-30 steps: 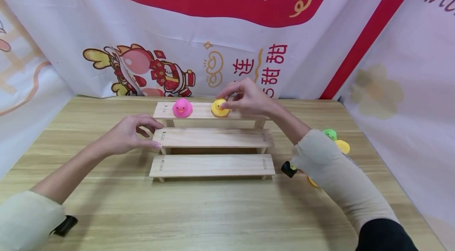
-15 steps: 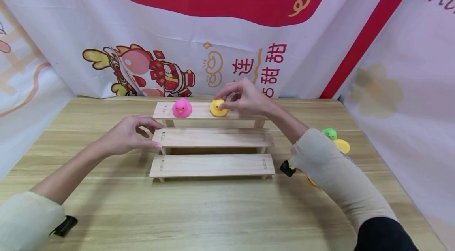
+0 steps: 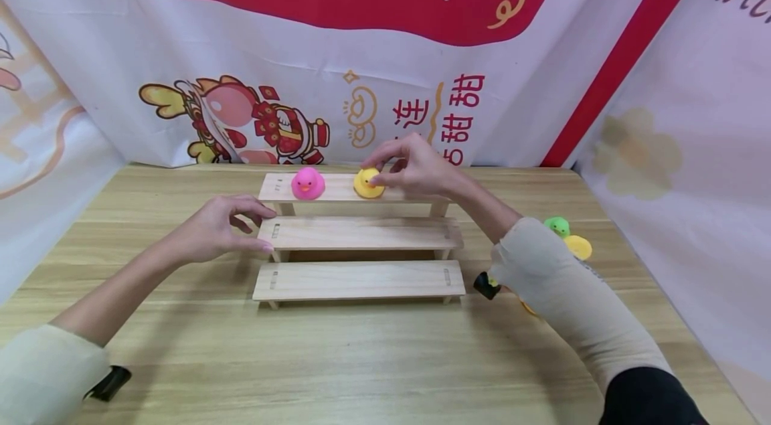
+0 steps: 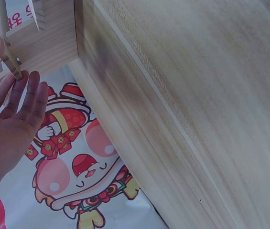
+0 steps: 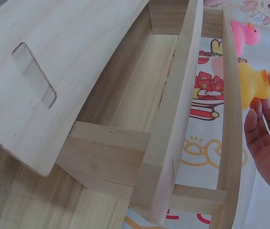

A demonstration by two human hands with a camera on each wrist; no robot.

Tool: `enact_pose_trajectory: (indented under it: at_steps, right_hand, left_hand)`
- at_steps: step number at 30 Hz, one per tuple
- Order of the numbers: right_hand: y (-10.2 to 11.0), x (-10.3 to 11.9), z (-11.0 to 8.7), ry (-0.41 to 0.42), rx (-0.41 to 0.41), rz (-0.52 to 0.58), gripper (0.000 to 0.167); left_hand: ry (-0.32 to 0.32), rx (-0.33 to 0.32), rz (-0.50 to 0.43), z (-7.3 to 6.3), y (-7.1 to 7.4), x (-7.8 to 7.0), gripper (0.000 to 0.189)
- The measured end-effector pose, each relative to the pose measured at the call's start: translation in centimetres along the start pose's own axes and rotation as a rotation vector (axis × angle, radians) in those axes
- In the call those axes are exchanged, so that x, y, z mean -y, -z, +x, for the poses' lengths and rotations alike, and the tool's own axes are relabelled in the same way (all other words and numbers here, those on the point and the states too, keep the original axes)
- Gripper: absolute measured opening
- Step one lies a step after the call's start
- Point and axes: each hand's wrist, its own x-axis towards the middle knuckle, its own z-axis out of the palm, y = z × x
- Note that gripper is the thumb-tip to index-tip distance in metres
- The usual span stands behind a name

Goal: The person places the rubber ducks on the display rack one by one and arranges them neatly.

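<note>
A three-tier wooden display stand [image 3: 361, 233] sits on the table. My left hand [image 3: 219, 229] grips the left end of its middle shelf, thumb at the front edge and fingers at the back; the left wrist view shows the thumb and fingers on either side of the board. On the top shelf [image 3: 339, 187] my right hand [image 3: 415, 165] pinches a yellow rubber duck [image 3: 364, 184] between thumb and fingers. In the right wrist view this duck [image 5: 253, 87] is on the shelf's edge. A pink rubber duck [image 3: 308, 184] stands to its left, facing front.
Right of the stand, a green rubber duck [image 3: 557, 227] and a yellow one [image 3: 579, 247] lie on the table [image 3: 337, 365], partly behind my right sleeve. Another yellow piece peeks out under that forearm. A printed cloth [image 3: 289, 43] hangs close behind the stand.
My right hand has slid the yellow duck slightly left along the top shelf, closer to the pink one. My left hand stays at the middle shelf's end.
</note>
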Motion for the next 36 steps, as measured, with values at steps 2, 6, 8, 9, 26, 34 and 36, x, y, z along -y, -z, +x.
enact_pose_trajectory:
  at_steps: [2, 6, 8, 9, 26, 34, 36]
  right_hand:
    - [0.0, 0.0, 0.0, -0.005, 0.001, 0.0, 0.02]
    - [0.0, 0.1, -0.2, -0.006, 0.003, 0.001, 0.021]
    - [0.1, 0.1, -0.2, -0.003, 0.003, 0.001, 0.022]
    - [0.1, 0.1, -0.2, -0.002, 0.002, 0.002, 0.022]
    - [1.5, -0.1, -1.2, 0.006, -0.024, 0.024, 0.025]
    - [2.7, -0.3, -2.7, -0.011, -0.06, -0.016, 0.026]
    - [3.0, -0.5, -3.1, -0.017, -0.063, -0.03, 0.026]
  left_hand:
    - [-0.003, 0.0, 0.004, 0.0, 0.0, 0.0, 0.047]
    - [-0.001, -0.001, 0.008, 0.0, -0.1, 0.1, 0.047]
    - [-0.001, -0.001, 0.009, 0.1, -0.1, 0.1, 0.048]
    - [0.0, -0.001, 0.009, 0.1, -0.1, 0.1, 0.048]
    - [-0.001, 0.001, 0.013, 0.1, 0.0, -0.1, 0.047]
    - [0.01, 0.005, 0.014, 0.1, 0.1, -0.1, 0.048]
    - [0.009, 0.005, 0.015, 0.1, 0.1, -0.1, 0.048]
